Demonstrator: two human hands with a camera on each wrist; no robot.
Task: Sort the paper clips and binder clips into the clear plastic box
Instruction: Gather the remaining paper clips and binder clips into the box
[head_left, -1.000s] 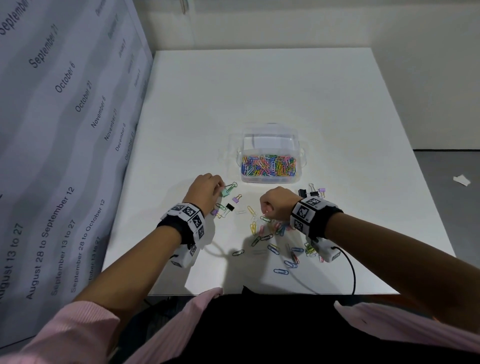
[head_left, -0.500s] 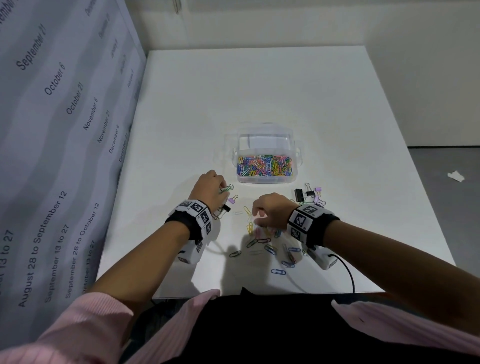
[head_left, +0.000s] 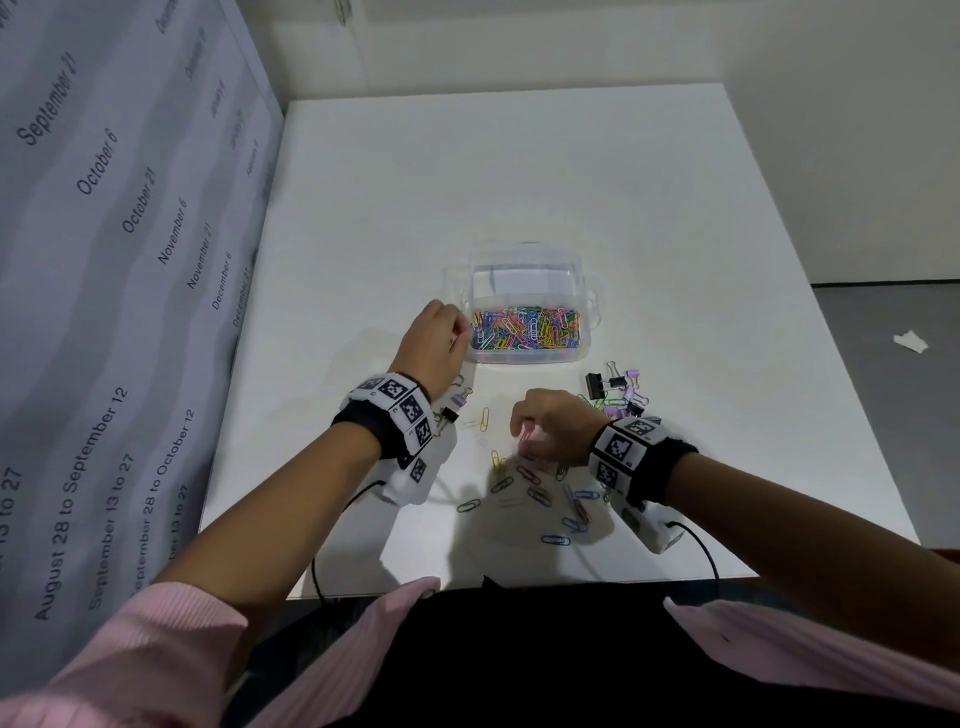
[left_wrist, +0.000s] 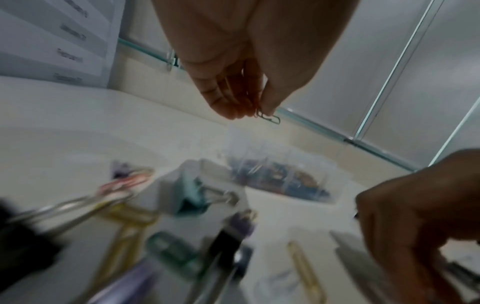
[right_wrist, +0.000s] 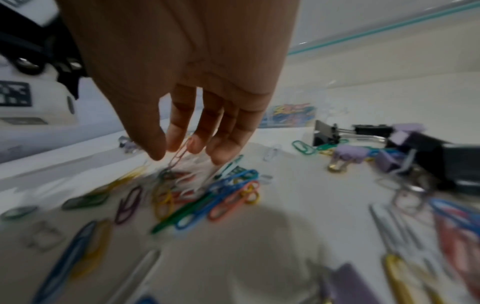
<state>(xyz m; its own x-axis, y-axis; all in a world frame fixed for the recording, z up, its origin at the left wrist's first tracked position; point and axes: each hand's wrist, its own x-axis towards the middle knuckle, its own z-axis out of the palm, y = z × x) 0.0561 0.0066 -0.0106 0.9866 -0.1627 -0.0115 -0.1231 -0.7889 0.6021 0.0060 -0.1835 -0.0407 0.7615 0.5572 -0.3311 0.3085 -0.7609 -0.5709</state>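
Note:
The clear plastic box (head_left: 589, 312) stands mid-table; its near compartment is full of coloured paper clips (head_left: 524, 332). My left hand (head_left: 458, 332) is raised at the box's left rim and pinches a small dark paper clip (left_wrist: 269, 118) between thumb and fingers. My right hand (head_left: 522, 432) hovers over the loose paper clips (head_left: 540, 493) and pinches a pink paper clip (right_wrist: 178, 155) that hangs from its fingertips. Binder clips (head_left: 618, 389) in black and lilac lie right of that hand. More binder clips (left_wrist: 193, 198) lie under my left wrist.
A wall panel printed with dates (head_left: 130, 234) runs along the table's left side. The white table's (head_left: 519, 182) near edge is just behind the loose clips. Cables (head_left: 701, 551) trail from both wrist units. A paper scrap (head_left: 910, 342) lies on the floor at right.
My left hand has moved forward from the binder clips up to the box's left rim. My right hand has lifted a pink clip off the pile.

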